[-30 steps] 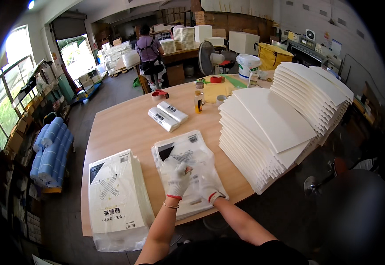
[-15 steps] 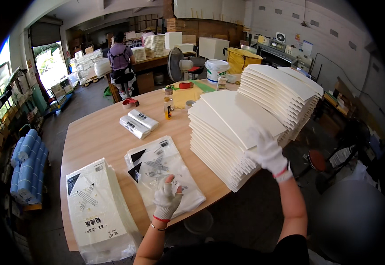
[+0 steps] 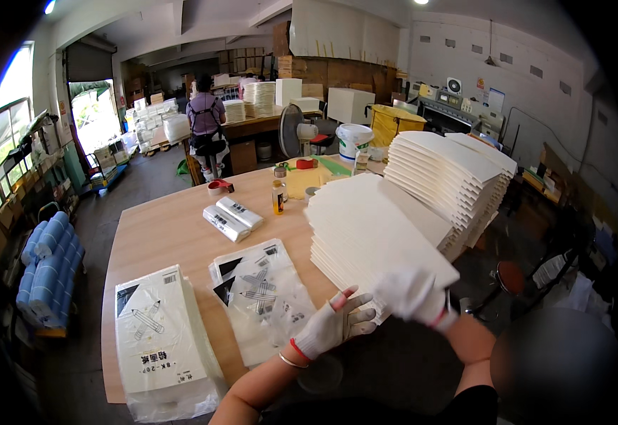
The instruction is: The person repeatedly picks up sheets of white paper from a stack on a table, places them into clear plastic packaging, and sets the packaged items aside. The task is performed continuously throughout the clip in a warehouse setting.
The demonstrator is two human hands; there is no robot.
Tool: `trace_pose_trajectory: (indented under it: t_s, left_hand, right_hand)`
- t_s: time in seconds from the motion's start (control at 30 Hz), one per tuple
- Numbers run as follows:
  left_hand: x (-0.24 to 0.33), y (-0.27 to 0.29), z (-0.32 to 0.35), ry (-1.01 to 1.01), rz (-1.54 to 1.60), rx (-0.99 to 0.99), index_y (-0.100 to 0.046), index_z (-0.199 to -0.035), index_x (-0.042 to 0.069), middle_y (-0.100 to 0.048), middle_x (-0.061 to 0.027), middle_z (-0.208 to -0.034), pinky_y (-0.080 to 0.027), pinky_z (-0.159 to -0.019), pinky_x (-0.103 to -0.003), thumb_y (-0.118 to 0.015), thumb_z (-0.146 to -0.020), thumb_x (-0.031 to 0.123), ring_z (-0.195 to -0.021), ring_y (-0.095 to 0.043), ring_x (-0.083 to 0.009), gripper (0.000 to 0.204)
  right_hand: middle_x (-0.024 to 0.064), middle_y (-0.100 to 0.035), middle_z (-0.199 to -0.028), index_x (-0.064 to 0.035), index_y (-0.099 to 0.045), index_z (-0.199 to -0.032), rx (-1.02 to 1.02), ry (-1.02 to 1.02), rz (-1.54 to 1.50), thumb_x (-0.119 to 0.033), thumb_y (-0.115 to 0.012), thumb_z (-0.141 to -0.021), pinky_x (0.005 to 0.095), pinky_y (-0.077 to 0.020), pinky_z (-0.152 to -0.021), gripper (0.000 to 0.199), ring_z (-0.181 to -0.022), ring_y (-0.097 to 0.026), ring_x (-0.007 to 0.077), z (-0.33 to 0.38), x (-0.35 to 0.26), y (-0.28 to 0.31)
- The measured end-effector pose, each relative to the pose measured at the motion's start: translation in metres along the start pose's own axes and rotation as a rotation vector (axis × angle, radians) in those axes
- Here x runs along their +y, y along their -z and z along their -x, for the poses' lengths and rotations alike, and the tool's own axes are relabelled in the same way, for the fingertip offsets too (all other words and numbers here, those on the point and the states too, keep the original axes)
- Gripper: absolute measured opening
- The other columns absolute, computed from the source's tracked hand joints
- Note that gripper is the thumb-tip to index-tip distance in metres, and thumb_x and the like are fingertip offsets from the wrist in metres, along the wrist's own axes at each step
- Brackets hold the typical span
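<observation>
A fanned stack of white sheets (image 3: 372, 227) lies on the wooden table (image 3: 160, 234), with a second, taller stack (image 3: 450, 177) behind it. My right hand (image 3: 411, 294), in a white glove, grips the near corner of the front stack's top sheets. In a matching glove, my left hand (image 3: 330, 322) is just left of it at the stack's near edge, fingers spread and holding nothing. Flat clear plastic bags (image 3: 263, 297) with printed marks lie on the table left of my hands.
A filled bag of white sheets (image 3: 160, 340) sits at the table's near left corner. Two small white packs (image 3: 229, 216), a tape roll (image 3: 218, 187) and a small bottle (image 3: 278, 197) lie farther back. A person (image 3: 206, 131) works at a distant bench. A stool (image 3: 511, 278) stands at right.
Both hands have left the plastic bags. The right hand reached to the sheet stack, then came to its near corner. The left hand has moved right to join it.
</observation>
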State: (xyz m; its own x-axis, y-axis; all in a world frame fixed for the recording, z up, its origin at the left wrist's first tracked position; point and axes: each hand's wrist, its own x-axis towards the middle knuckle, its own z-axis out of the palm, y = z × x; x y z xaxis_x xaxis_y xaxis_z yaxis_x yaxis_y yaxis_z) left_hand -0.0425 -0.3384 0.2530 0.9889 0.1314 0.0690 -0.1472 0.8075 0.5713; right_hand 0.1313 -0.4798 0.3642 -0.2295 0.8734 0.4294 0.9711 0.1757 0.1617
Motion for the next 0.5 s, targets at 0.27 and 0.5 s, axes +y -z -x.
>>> trace_pose_trajectory:
  t_s: [0.27,0.5]
  left_hand:
    - [0.010,0.012,0.046,0.056,-0.302,0.260,-0.052,-0.136,-0.005,-0.064,-0.0152,-0.126,-0.053,-0.097,-0.036,-0.061,-0.092,0.010,-0.110,-0.065,-0.0241,0.047]
    - [-0.017,0.008,0.048,0.048,-1.310,0.338,-0.017,-0.156,-0.010,-0.032,-0.0345,-0.153,-0.038,-0.113,-0.043,-0.068,-0.080,0.023,-0.132,-0.046,-0.0403,0.097]
  right_hand:
    - [0.0093,-0.071,-0.115,-0.0023,-0.066,-0.121,0.170,-0.828,-0.871,-0.020,-0.056,-0.100,0.0389,-0.0564,-0.093,0.028,-0.104,-0.069,0.0241,0.096,0.038,-0.001]
    - [0.0204,-0.054,-0.141,-0.0002,-0.050,-0.137,0.262,-0.834,-1.342,-0.040,-0.048,-0.105,0.0444,-0.0467,-0.109,0.051,-0.129,-0.056,0.0295,0.077,-0.063,-0.108]
